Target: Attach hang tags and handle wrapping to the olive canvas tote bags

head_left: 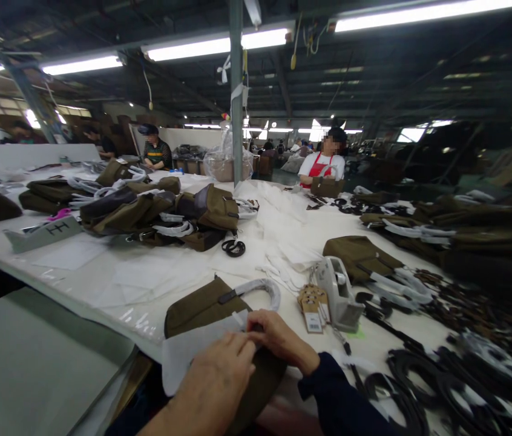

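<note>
An olive-green bag [201, 307] lies at the table's near edge, its handle [265, 292] wrapped in whitish film. White paper [181, 354] covers part of the bag. My left hand [219, 375] rests over the paper, its fingertips pressed together close to my right hand. My right hand [278, 338] is closed at the base of the wrapped handle, its fingertips bent inward. What is pinched between the fingers of both hands is too small to make out. More olive fabric shows below the hands.
A grey-white tape dispenser [340, 297] stands to the right, beside brown tags [314, 303]. Black straps [419, 378] lie at the lower right. Piled bags [147, 212] cover the left; others [360, 257] lie right. Across the table, a person in a red apron [322, 169] holds a bag.
</note>
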Demonstrator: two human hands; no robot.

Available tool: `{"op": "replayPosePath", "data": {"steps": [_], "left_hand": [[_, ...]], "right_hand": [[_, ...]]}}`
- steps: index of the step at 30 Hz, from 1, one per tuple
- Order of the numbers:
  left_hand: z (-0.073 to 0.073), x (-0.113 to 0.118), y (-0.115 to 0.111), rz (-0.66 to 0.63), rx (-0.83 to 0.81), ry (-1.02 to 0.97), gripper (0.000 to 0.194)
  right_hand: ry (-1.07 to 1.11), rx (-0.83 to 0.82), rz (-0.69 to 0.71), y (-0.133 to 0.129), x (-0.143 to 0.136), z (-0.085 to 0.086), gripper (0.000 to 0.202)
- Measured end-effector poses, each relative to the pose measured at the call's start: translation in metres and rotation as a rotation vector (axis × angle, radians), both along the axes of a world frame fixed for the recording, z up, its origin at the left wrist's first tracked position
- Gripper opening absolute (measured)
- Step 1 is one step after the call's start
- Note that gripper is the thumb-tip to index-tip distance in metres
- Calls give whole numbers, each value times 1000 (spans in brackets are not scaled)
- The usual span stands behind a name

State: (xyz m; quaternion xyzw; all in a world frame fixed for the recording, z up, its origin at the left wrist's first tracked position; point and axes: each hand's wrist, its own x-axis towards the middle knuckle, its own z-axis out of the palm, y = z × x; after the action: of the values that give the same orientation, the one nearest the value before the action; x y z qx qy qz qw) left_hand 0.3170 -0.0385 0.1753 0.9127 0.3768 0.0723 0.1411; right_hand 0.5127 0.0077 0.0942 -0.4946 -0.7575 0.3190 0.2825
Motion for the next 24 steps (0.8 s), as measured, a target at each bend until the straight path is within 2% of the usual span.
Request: {"op": "replayPosePath", "data": {"steps": [2,4,6,8,12,15,19,22,24], "left_hand": [[-17,11,-1,-64,-33,-8,35],[-38,15,4,-72,-57,16,41],[-55,12,12,-69,-53,-5,50],[-65,4,17,-76,-50,-65,55],[-65,-6,17,-38,-92,-136,59],[-60,-8,17,-17,-109,-172,58],[-60,-9,19,-17,-106,-198,51],[-64,-10,19,-10,-94,-181,46],[-65,-10,18,-6,-93,-171,48]], "right_hand": [[4,-14,6,2,0,0,8],[1,-18,8,3,1,0,7],[2,-22,9,4,1,-1,7],[14,-22,4,5,1,-2,7],[-8,-1,2,9,-1,-4,8],[-138,53,15,11,-4,-2,9],[-257,107,-6,17,-6,10,6],[-317,130,-28,31,-9,22,17],[-371,113,21,45,-13,27,26]]}}
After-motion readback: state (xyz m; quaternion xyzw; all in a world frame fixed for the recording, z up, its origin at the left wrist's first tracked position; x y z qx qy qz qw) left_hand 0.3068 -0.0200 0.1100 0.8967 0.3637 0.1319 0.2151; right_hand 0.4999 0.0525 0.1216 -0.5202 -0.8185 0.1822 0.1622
